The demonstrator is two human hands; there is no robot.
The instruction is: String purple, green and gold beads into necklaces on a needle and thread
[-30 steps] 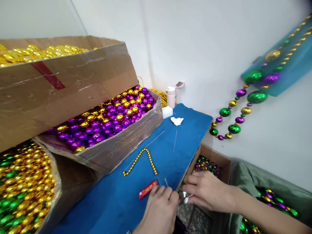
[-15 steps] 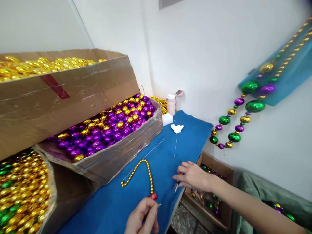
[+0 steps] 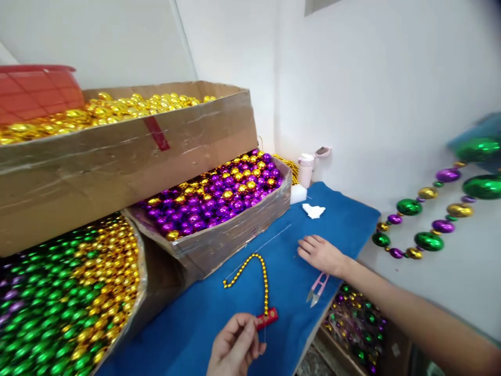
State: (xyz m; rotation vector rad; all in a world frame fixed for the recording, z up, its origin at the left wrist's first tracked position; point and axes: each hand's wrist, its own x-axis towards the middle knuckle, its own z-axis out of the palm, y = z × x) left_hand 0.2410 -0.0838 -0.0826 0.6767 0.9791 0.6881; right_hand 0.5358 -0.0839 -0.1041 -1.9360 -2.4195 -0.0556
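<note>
My left hand [image 3: 235, 345] is at the near edge of the blue cloth [image 3: 203, 324], fingers pinched together on something thin that I cannot make out. It is right beside a small red lighter [image 3: 267, 318]. A short strand of gold beads [image 3: 250, 269] curves on the cloth from the lighter toward the boxes. My right hand [image 3: 321, 254] lies flat on the cloth with fingers stretched out and holds nothing. Pink thread snips [image 3: 318, 288] lie loose just below its wrist. A fine thread [image 3: 270, 240] runs across the cloth near its fingertips.
Cardboard boxes stand stacked on the left: gold beads [image 3: 129, 104] on top, purple and gold beads [image 3: 219, 193] in the middle, green and gold beads [image 3: 70, 292] below. A big-bead necklace [image 3: 426, 222] hangs on the right wall. A box of mixed beads [image 3: 352, 321] sits under the table edge.
My right hand has let go of the pink snips, which now lie on the cloth, and has moved farther up it. My left hand stays pinched by the lighter. The view has swung left.
</note>
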